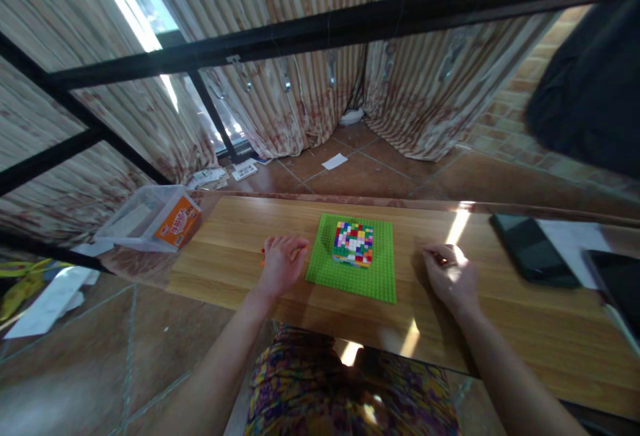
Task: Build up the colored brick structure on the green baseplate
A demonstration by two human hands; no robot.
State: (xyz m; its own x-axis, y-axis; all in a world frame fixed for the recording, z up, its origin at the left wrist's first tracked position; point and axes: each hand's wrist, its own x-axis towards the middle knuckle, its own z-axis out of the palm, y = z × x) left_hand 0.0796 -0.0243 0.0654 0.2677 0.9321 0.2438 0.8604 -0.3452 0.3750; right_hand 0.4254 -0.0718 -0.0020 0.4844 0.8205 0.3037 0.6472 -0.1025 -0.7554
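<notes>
A green baseplate (380, 283) lies on the wooden table between my hands. On it stands a low square block of small building bricks (353, 244), with a top of many colours. My left hand (283, 261) is just left of the baseplate, fingers curled in; what they hold, if anything, is hidden. Small orange-red pieces (263, 257) show on the table at its outer side. To the right of the baseplate, my right hand (454, 276) rests closed by the tabletop, its fingertips bent over something too small to name.
A clear plastic box (143, 213) with an orange label stands at the table's left end. To the right lie a dark phone-like slab (535, 249), white paper (575, 243) and another dark device (617, 283). Black metal bars (320, 26) cross beyond the table before curtains.
</notes>
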